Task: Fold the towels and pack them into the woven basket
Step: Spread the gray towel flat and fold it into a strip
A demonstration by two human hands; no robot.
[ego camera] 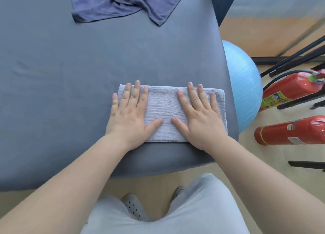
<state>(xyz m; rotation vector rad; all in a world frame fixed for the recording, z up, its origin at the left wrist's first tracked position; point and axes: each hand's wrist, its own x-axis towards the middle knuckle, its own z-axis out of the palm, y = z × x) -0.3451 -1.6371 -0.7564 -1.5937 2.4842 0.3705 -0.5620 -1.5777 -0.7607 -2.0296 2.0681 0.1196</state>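
Both my left hand (129, 111) and right hand (199, 116) press flat, fingers straight, on the folded grey towel (165, 108); I'd smooth outward from its middle before folding again.

Bare hands (129, 114) (200, 116), pale grey trousers (202, 209), perforated grey shoes (132, 205), perhaps clogs.

Grey bed (61, 75): folded towel (163, 103), crumpled towel (123, 3)

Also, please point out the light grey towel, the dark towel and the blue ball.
light grey towel (163, 101): head view, bare strip at its middle.
dark towel (105, 6): head view, flatter left part.
blue ball (244, 86): head view, middle of its visible side.
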